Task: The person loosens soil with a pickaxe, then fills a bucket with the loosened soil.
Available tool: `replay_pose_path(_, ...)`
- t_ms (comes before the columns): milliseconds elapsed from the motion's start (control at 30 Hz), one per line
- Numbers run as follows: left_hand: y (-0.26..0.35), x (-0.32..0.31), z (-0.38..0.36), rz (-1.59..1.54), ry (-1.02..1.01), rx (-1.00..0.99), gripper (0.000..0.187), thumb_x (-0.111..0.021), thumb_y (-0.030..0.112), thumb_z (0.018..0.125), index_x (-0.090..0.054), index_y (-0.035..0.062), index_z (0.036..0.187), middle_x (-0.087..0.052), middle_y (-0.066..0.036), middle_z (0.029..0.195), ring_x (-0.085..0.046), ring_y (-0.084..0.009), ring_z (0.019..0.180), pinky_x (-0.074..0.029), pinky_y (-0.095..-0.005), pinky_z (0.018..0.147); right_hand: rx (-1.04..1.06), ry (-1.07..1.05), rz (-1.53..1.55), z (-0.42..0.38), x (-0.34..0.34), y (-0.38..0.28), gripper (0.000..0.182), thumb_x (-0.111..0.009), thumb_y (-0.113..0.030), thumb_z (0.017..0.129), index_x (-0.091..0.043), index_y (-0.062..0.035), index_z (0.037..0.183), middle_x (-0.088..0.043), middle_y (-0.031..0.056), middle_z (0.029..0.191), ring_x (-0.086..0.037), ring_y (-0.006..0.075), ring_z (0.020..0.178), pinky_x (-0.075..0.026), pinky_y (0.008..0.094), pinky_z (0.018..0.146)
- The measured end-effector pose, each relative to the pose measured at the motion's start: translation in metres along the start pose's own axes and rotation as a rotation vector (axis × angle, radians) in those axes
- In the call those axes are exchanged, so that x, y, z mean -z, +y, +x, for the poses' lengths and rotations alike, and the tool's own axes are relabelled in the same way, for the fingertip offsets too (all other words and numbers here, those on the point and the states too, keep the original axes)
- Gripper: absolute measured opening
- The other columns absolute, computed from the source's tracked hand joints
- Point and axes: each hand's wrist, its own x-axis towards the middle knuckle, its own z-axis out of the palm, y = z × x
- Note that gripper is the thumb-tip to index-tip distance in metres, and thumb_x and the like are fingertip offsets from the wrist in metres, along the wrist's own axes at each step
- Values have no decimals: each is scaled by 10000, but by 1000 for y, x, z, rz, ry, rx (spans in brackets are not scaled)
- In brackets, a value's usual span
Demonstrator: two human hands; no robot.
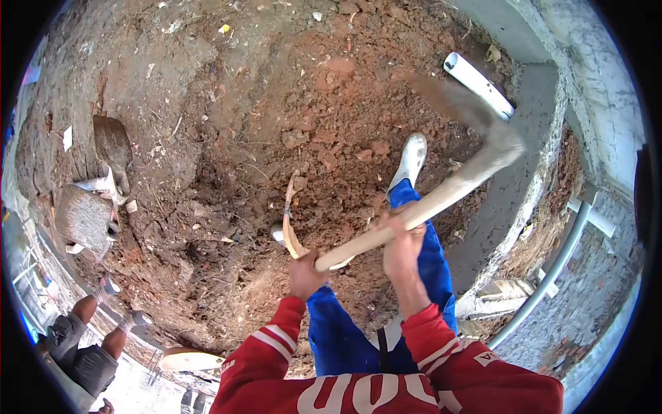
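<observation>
1. Across the centre, the left hand (307, 277) grips the butt of a hoe-like tool (448, 196), the right hand (403, 241) farther up, apart.
2. Upper right, its blurred head suggests mid-swing; control calls for clearing the boot (414, 156).

Both hands (353, 254) around the wooden handle (420, 212) of a blurred digging tool.

1 digging tool (441, 196) | 2 blue trouser legs (436, 265) | 1 grey pipe (554, 274)
</observation>
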Motion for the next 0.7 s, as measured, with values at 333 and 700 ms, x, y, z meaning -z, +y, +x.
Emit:
replay_pose_path(333, 308, 103, 357, -349, 481, -756, 284, -728, 252, 816, -649, 38, 985, -682, -231, 804, -652, -463, 757, -517, -554, 685, 1420, 123, -39, 206, -146, -230, 185, -568, -151, 978, -447, -11, 982, -535, 78, 671, -521, 172, 477, -498, 308, 465)
replay_pose_path(700, 11, -28, 134, -91, 113, 364, 391, -703, 316, 852, -587, -56, 889, -624, -303, 837, -634, -494, 781, -526, -531, 748, 7, -119, -836, 198, -90, 179, 308, -646, -110, 883, -482, 64, 1075, -655, 207, 848, -668, 240, 587, -530, 371, 469)
